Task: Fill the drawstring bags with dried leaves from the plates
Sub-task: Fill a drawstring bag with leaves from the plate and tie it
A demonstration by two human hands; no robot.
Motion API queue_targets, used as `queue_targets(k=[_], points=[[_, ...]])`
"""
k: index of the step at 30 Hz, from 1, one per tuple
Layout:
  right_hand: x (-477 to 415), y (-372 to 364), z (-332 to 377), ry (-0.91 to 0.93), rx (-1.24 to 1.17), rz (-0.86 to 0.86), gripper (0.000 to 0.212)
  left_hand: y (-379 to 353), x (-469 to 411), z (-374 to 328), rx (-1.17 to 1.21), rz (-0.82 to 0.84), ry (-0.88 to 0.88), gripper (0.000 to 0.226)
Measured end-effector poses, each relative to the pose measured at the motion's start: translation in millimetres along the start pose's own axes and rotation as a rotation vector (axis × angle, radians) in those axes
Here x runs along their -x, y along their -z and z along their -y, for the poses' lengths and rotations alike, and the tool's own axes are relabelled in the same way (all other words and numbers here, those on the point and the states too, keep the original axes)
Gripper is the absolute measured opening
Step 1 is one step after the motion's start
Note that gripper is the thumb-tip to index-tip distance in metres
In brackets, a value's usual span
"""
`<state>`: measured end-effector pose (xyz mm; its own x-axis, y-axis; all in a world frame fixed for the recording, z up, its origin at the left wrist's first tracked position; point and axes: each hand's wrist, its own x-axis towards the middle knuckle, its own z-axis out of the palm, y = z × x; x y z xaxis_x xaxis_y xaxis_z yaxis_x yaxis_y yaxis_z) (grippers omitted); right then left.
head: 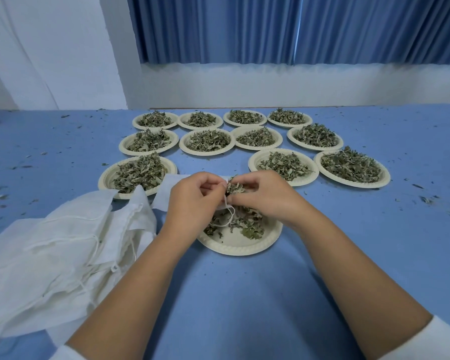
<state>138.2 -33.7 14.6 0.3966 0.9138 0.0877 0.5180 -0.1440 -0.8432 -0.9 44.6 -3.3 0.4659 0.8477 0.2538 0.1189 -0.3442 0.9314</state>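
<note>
A cream paper plate (pixel 240 245) with a thin layer of dried leaves (pixel 247 222) sits on the blue table in front of me. Above it my left hand (pixel 192 198) pinches the rim of a white drawstring bag (pixel 166 190), whose body lies flat toward the left; its cord dangles over the plate. My right hand (pixel 265 194) holds a clump of dried leaves (pixel 234 188) at the bag's mouth. How much is inside the bag is hidden.
Several plates heaped with dried leaves stand in rows behind, the nearest at left (pixel 138 175) and right (pixel 283 166). A pile of white drawstring bags (pixel 57 245) lies at my left. Leaf crumbs dot the blue table (pixel 244 294). A wall and blue curtain stand behind.
</note>
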Motion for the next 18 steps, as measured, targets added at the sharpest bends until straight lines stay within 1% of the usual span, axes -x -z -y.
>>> queue_targets(k=[2, 3, 6, 8, 14, 16, 18], points=[[-1.0, 4.1, 0.4, -0.087, -0.183, 0.069, 0.028, 0.7, -1.6, 0.1, 0.011, -0.01, 0.009, 0.016], [-1.6, 4.3, 0.4, -0.107, -0.238, 0.065, 0.027, 0.9, -2.0, 0.1, 0.021, -0.014, 0.014, 0.015], [-1.3, -0.2, 1.5, -0.102, -0.357, -0.016, 0.015, 1.7, -1.7, 0.0, 0.073, -0.014, 0.03, 0.012], [-0.8, -3.7, 1.1, -0.071, -0.417, -0.045, 0.012, 2.1, -1.4, -1.1, 0.098, -0.01, 0.034, 0.011], [-0.9, -13.5, -0.4, 0.011, -0.316, -0.166, 0.011, 3.3, 0.8, -5.8, 0.116, 0.074, -0.005, 0.008], [-2.1, -16.3, -1.9, 0.035, -0.288, -0.2, 0.015, 3.7, 1.4, -7.1, 0.132, 0.075, -0.012, 0.009], [-4.1, -15.9, -3.7, 0.013, -0.268, -0.218, 0.022, 4.2, 1.4, -9.1, 0.178, 0.066, 0.004, 0.013]])
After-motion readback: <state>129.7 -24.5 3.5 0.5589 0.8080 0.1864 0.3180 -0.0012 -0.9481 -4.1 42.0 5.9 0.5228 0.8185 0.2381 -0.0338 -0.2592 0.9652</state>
